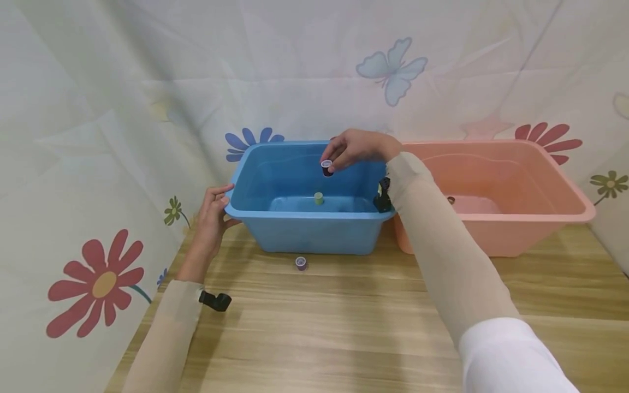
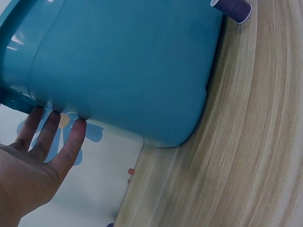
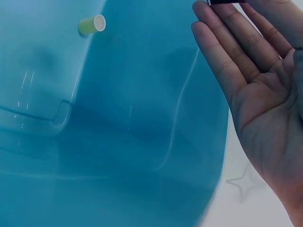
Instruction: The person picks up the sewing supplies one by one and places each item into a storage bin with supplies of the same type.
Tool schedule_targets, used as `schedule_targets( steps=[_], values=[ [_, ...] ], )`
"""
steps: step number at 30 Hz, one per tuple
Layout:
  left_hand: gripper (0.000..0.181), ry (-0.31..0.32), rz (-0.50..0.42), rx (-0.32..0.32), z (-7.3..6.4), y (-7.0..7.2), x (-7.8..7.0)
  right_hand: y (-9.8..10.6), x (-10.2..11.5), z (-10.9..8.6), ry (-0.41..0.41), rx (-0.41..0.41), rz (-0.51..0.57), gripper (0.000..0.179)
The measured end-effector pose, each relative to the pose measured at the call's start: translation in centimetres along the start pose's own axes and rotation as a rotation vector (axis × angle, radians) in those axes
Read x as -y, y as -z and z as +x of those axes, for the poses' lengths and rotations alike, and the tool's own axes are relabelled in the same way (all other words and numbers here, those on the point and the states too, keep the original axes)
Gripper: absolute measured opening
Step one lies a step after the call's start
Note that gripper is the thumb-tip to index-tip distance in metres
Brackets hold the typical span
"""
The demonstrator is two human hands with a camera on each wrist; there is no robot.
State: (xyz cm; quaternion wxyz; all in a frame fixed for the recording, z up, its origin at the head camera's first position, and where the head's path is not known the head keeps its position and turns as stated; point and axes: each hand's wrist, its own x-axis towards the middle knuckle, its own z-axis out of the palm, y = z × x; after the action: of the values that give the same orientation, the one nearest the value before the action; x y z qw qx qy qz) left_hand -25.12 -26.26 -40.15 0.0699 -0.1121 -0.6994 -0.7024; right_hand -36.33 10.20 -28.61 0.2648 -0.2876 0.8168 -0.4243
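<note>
My right hand [image 1: 356,148] pinches a dark spool of thread [image 1: 326,169] with a white end, held above the inside of the blue tub [image 1: 314,214]. In the right wrist view only a dark edge of that spool shows at the top. On the tub's floor stands a light green spool of thread [image 1: 319,198]. My left hand [image 1: 212,213] holds the tub's left rim, with several fingers [image 2: 71,144] spread below it against the outer wall. A purple spool of thread [image 1: 301,264] stands on the table in front of the tub.
To the right, a pink tub [image 1: 496,217] stands close beside the blue one, with a small brownish spool [image 1: 451,200] inside. Both tubs rest on a wood-grain table [image 1: 314,327]. Behind hangs a pale curtain [image 1: 295,65] printed with flowers and a butterfly.
</note>
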Motion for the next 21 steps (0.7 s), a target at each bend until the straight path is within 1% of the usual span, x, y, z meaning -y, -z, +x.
schedule_targets(
  steps=[10, 15, 18, 21],
  values=[
    [0.037, 0.001, -0.001, 0.013, 0.1, 0.2, 0.0, 0.1, 0.4, -0.3, 0.059, 0.011, 0.084, 0.035],
    [0.037, 0.005, -0.009, 0.004, 0.1, 0.2, 0.3, 0.1, 1.4, -0.7, 0.104, 0.036, 0.106, 0.031],
    [0.038, 0.005, -0.009, -0.004, 0.1, 0.1, 0.3, 0.0, 2.8, -1.5, 0.153, 0.058, 0.083, 0.029],
    [0.039, 0.003, -0.005, -0.001, 0.2, 0.1, 0.3, 0.0, 4.3, -2.6, 0.202, 0.058, 0.02, 0.029]
  ],
)
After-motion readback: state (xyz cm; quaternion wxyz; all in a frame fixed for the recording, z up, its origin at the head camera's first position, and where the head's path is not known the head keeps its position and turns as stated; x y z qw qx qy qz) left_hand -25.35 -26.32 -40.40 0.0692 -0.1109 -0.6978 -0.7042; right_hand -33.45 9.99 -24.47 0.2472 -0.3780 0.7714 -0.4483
